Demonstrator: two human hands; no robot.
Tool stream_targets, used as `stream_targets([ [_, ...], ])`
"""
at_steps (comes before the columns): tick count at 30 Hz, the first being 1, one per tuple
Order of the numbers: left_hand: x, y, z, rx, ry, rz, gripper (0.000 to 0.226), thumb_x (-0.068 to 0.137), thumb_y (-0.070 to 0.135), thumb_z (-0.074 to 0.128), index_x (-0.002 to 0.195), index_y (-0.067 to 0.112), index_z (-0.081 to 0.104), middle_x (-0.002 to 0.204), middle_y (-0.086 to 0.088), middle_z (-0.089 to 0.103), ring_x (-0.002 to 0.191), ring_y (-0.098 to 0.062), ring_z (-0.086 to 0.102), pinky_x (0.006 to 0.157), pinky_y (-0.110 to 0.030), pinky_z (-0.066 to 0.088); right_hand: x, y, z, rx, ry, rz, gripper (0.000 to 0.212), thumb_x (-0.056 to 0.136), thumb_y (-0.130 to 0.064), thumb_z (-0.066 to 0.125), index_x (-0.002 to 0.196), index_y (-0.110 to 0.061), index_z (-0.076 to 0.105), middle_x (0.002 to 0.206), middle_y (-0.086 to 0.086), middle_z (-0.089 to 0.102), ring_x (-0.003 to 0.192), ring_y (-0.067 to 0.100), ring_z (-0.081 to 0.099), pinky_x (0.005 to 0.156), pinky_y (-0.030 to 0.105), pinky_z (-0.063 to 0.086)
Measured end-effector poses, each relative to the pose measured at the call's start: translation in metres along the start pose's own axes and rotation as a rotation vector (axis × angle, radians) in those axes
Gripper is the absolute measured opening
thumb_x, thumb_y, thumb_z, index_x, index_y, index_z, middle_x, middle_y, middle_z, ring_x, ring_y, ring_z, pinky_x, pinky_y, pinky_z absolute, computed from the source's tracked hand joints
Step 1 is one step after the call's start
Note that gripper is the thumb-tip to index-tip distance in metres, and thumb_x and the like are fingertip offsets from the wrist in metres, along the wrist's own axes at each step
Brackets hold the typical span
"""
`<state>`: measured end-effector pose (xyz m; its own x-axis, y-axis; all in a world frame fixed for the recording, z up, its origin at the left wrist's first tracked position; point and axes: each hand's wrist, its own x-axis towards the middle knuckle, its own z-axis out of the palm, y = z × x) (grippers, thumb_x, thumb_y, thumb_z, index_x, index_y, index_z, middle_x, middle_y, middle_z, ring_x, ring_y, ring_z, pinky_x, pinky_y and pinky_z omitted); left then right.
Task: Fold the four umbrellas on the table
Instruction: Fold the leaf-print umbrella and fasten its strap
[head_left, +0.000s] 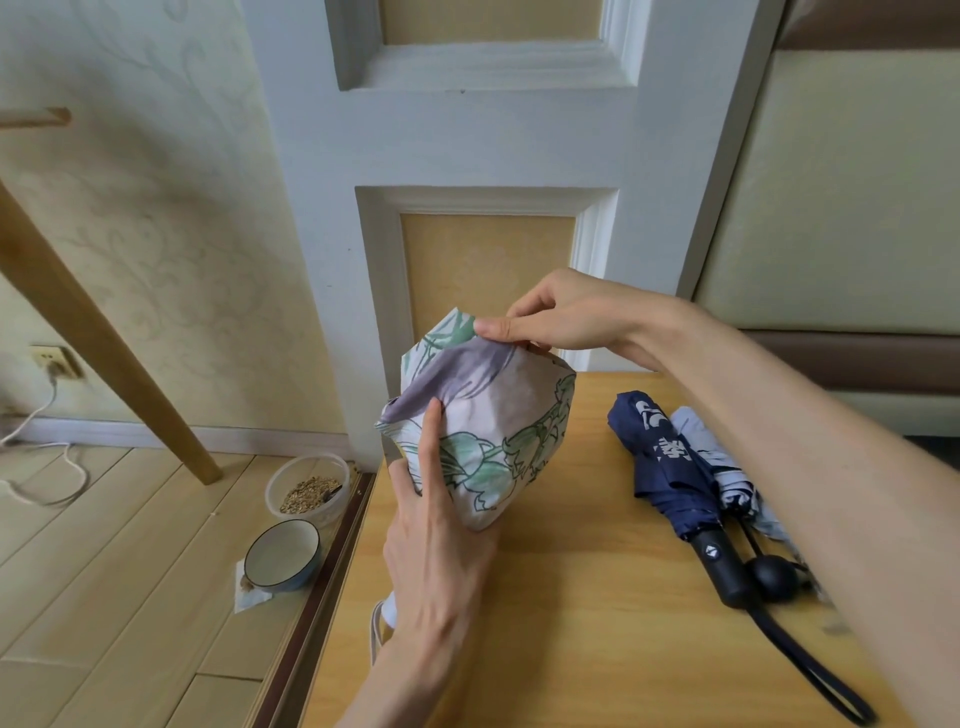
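- Left grip (436, 551) wraps lower part of floral umbrella (498, 431). Index finger lies straight up along the fabric w/ its tip on the purple fold. Other fingers are hidden behind the bundle.
- Right grip (566, 317) is above left grip and pinches the top edge of the canopy between thumb & fingers.
- Floral umbrella is between the 2 grips, held off the bench (571, 649), canopy bunched, not yet rolled tight. White handle (390, 609) pokes out below left grip, thin cord hanging from it.
- Navy umbrella (670, 467) lies on bench to the right of both grips, under the right forearm. It is collapsed, w/ white print and a black handle + wrist strap nearest the camera.
- Pale grey umbrella (698, 431) is touching the navy one on its far side from the grips, collapsed, w/ a round black knob.
- Left of left grip, down on the floor (104, 571): plastic tub (306, 488) w/ grain, blue-rimmed bowl (283, 556) just beside it.
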<state>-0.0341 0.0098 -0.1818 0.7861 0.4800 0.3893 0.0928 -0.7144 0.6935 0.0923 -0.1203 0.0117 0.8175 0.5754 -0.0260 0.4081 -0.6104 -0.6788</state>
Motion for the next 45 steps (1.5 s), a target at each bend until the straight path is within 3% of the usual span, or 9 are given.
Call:
stream_targets([
  [2, 0.001, -0.001, -0.001, 0.011, 0.004, 0.009, 0.125, 0.079, 0.04, 0.086, 0.152, 0.066, -0.012, 0.119, -0.003, 0.044, 0.073, -0.035, 0.055, 0.061, -0.037, 0.038, 0.001, -0.001, 0.001, -0.063, -0.01, 0.057, 0.059, 0.09, -0.065, 0.07, 0.077, -0.007, 0.077, 0.082, -0.009, 0.074, 0.087, 0.001, 0.067, 0.109, 0.031, 0.047],
  [7, 0.0, -0.001, 0.0, 0.061, -0.004, 0.024, 0.131, 0.082, 0.035, 0.084, 0.145, 0.072, -0.025, 0.122, -0.004, 0.041, 0.069, -0.031, 0.048, 0.06, -0.038, 0.04, 0.005, -0.007, 0.003, -0.134, -0.002, 0.21, 0.065, 0.08, -0.074, 0.073, 0.088, -0.01, 0.078, 0.127, 0.005, 0.069, 0.127, 0.026, 0.061, 0.107, 0.036, 0.048],
  [16, 0.001, 0.001, 0.001, 0.068, 0.008, 0.002, 0.137, 0.081, 0.028, 0.083, 0.14, 0.073, -0.032, 0.131, -0.008, 0.042, 0.082, -0.04, 0.063, 0.062, -0.038, 0.039, 0.006, -0.012, 0.004, 0.226, 0.063, 0.22, 0.028, 0.082, -0.028, 0.09, 0.104, -0.012, 0.083, 0.092, 0.0, 0.074, 0.079, 0.014, 0.055, 0.067, 0.028, 0.035],
  [23, 0.003, 0.0, -0.004, 0.062, 0.007, -0.007, 0.132, 0.084, 0.027, 0.081, 0.143, 0.073, -0.029, 0.128, -0.006, 0.039, 0.074, -0.036, 0.057, 0.061, -0.038, 0.04, 0.0, -0.022, -0.001, -0.049, -0.008, 0.332, 0.041, 0.093, -0.059, 0.072, 0.103, -0.02, 0.078, 0.099, -0.006, 0.076, 0.095, 0.012, 0.069, 0.097, 0.041, 0.041],
  [29, 0.001, 0.002, -0.004, 0.061, 0.004, -0.021, 0.133, 0.083, 0.029, 0.081, 0.143, 0.072, -0.03, 0.129, -0.006, 0.039, 0.081, -0.039, 0.063, 0.061, -0.037, 0.04, 0.002, -0.024, 0.0, 0.153, -0.127, 0.358, 0.017, 0.098, -0.04, 0.069, 0.091, -0.024, 0.067, 0.093, -0.003, 0.066, 0.084, 0.016, 0.051, 0.071, 0.032, 0.031],
  [34, 0.001, 0.004, -0.007, 0.048, 0.01, -0.03, 0.134, 0.082, 0.031, 0.082, 0.142, 0.072, -0.029, 0.131, -0.007, 0.038, 0.081, -0.04, 0.062, 0.061, -0.037, 0.04, 0.009, -0.014, 0.008, 0.423, -0.068, 0.422, 0.019, 0.094, -0.034, 0.074, 0.082, -0.026, 0.063, 0.087, -0.005, 0.065, 0.081, 0.016, 0.053, 0.077, 0.031, 0.035],
  [39, 0.0, 0.004, -0.004, 0.081, 0.008, -0.017, 0.125, 0.078, 0.021, 0.081, 0.152, 0.065, -0.01, 0.127, -0.004, 0.036, 0.07, -0.028, 0.042, 0.059, -0.035, 0.034, 0.015, -0.008, 0.018, 0.195, 0.291, 0.382, 0.03, 0.098, -0.023, 0.065, 0.073, -0.02, 0.048, 0.068, -0.001, 0.045, 0.057, 0.015, 0.04, 0.051, 0.026, 0.029],
  [43, -0.002, 0.006, -0.003, 0.039, 0.01, -0.048, 0.117, 0.08, 0.028, 0.083, 0.153, 0.062, -0.002, 0.133, -0.006, 0.04, 0.078, -0.037, 0.059, 0.062, -0.035, 0.035, 0.016, -0.004, 0.027, 0.249, 0.337, 0.24, 0.056, 0.097, -0.049, 0.072, 0.06, -0.02, 0.042, 0.071, -0.001, 0.048, 0.075, 0.021, 0.054, 0.07, 0.031, 0.043],
  [45, -0.002, 0.007, -0.004, 0.024, 0.003, -0.07, 0.114, 0.081, 0.032, 0.084, 0.152, 0.061, -0.001, 0.136, -0.006, 0.041, 0.088, -0.04, 0.065, 0.063, -0.035, 0.035, 0.015, -0.007, 0.024, 0.293, 0.261, 0.23, 0.049, 0.079, -0.06, 0.086, 0.07, -0.015, 0.067, 0.087, 0.001, 0.069, 0.086, 0.019, 0.064, 0.079, 0.031, 0.054],
])
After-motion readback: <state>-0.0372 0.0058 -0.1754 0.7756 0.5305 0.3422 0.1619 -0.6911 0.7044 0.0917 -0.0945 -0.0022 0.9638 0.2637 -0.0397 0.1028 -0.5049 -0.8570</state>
